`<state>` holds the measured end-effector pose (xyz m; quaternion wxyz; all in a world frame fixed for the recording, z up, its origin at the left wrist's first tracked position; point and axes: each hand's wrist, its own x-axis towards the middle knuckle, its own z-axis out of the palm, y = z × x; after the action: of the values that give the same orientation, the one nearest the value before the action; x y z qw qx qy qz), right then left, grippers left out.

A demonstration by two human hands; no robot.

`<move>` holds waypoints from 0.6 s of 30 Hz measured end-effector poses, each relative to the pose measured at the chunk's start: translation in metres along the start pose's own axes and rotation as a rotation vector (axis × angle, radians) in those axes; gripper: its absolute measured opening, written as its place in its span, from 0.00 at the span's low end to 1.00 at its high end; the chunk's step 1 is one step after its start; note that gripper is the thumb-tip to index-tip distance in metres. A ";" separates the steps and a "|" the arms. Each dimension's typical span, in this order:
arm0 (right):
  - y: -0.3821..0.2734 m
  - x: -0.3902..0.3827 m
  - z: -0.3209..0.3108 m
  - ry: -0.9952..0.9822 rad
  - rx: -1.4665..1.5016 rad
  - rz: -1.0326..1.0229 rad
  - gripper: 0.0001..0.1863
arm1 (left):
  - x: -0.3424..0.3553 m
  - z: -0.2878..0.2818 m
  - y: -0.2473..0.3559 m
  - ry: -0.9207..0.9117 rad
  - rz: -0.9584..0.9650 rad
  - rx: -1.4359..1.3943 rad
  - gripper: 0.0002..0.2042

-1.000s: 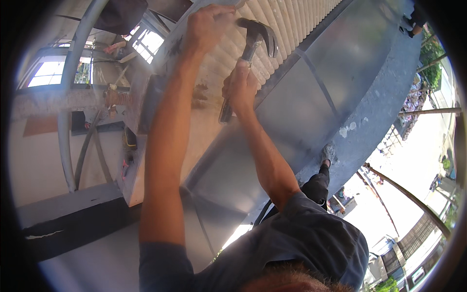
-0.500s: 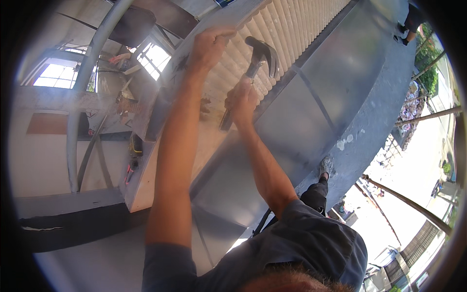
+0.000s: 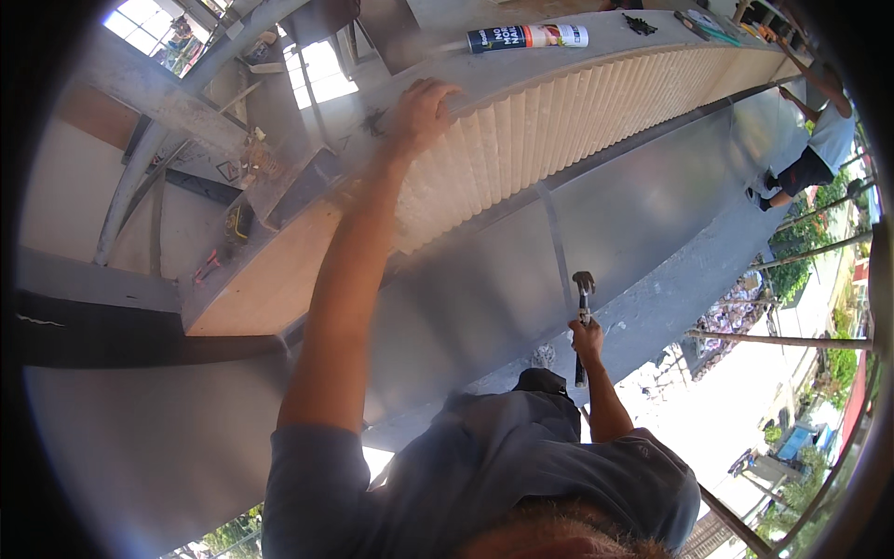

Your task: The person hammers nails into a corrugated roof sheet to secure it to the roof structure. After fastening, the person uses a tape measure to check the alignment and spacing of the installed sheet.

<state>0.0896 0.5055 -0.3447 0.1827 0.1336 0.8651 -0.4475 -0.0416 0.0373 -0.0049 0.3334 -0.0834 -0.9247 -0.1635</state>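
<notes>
From where I stand, the right hand (image 3: pixel 587 339) is wrapped round the handle of a hammer (image 3: pixel 584 306), head up, out beside the person's body and well apart from the ribbed panel (image 3: pixel 559 126). The left hand (image 3: pixel 424 112) is at the panel's near end, by its upper edge, fingers loosely bent and holding nothing I can see; whether they touch it, I can't tell. 1 tube (image 3: pixel 528 37) lies on the ledge (image 3: pixel 619 47) behind. I'd take this step for hammer work on the panel, at a moment between hammer and contact. A tap there would call for bringing the hammer up and across, left fingers clear.
</notes>
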 end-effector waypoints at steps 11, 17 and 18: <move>0.224 -0.051 -0.186 -0.331 -0.145 0.785 0.13 | -0.016 -0.046 -0.029 -0.084 -0.618 0.416 0.13; 0.198 -0.027 -0.192 -0.287 0.036 0.749 0.13 | -0.031 -0.036 -0.048 -0.068 -0.562 0.351 0.11; 0.184 -0.016 -0.189 -0.277 0.072 0.719 0.13 | -0.031 -0.037 -0.049 -0.049 -0.531 0.340 0.12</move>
<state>0.1395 0.7638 -0.3709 0.4384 0.3730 0.7139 -0.3988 -0.0086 -0.0231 -0.0101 0.2661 0.2139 -0.9360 -0.0857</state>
